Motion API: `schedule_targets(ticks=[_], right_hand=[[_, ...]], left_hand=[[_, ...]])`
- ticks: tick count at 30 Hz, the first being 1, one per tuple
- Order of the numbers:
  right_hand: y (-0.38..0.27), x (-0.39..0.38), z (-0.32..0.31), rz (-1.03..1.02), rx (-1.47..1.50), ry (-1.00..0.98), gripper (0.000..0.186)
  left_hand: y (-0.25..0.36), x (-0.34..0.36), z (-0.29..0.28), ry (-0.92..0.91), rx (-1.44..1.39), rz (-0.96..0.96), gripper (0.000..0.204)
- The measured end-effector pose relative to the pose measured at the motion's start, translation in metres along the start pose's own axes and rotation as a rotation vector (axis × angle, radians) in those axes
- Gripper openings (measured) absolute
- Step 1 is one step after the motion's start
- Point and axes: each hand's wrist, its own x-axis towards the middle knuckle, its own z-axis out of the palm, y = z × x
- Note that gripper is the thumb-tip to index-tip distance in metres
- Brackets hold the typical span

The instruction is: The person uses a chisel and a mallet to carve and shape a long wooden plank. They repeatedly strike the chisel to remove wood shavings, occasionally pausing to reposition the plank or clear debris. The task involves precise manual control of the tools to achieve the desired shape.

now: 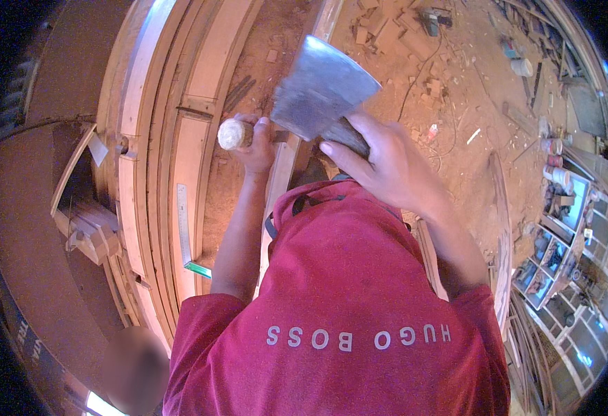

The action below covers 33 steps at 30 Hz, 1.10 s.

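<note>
My left hand (257,147) is shut on a chisel's round, pale wooden handle (234,134), held over a narrow wooden strip (281,166). My right hand (381,165) grips a hatchet just under its head. The broad grey steel blade (321,87) is raised above and slightly right of the chisel handle, with its flat side facing me. The lower part of the chisel and the hatchet's shaft are hidden by my hands. My red shirt (345,305) fills the lower middle of the view.
Long curved pale wooden frame boards (161,159) run down the left, with a steel ruler (183,222) lying on them. Sawdust, wood offcuts (387,31) and a black cable (422,69) cover the floor. Cans (557,173) and glazed window frames (560,256) stand at the right.
</note>
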Motion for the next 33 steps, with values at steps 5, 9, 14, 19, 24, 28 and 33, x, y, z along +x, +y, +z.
schedule_targets(ticks=[5, 9, 14, 19, 24, 28, 33], right_hand=[[-0.037, 0.031, -0.004, -0.197, -0.149, -0.099, 0.032], [-0.050, 0.046, 0.004, -0.236, -0.246, -0.228, 0.029], [-0.049, 0.058, 0.003, -0.200, -0.503, -0.356, 0.026], [-0.067, 0.057, 0.006, -0.395, -0.376, -0.186, 0.026], [-0.033, 0.048, 0.009, -0.228, -0.545, -0.363, 0.029], [-0.038, 0.050, 0.008, -0.346, -0.423, -0.217, 0.023], [-0.040, 0.048, 0.013, -0.301, -0.468, -0.282, 0.026]], left_hand=[[-0.023, -0.001, -0.009, -0.003, -0.154, 0.086, 0.046], [-0.055, 0.002, -0.025, -0.042, -0.124, 0.035, 0.043], [-0.034, -0.007, -0.009, 0.001, 0.118, 0.205, 0.042], [-0.053, -0.006, -0.023, -0.068, 0.233, 0.338, 0.042], [-0.066, -0.014, -0.027, -0.052, 0.135, 0.164, 0.041], [-0.078, -0.005, -0.034, -0.119, 0.038, 0.088, 0.042], [-0.101, -0.006, -0.049, -0.119, 0.139, 0.223, 0.035]])
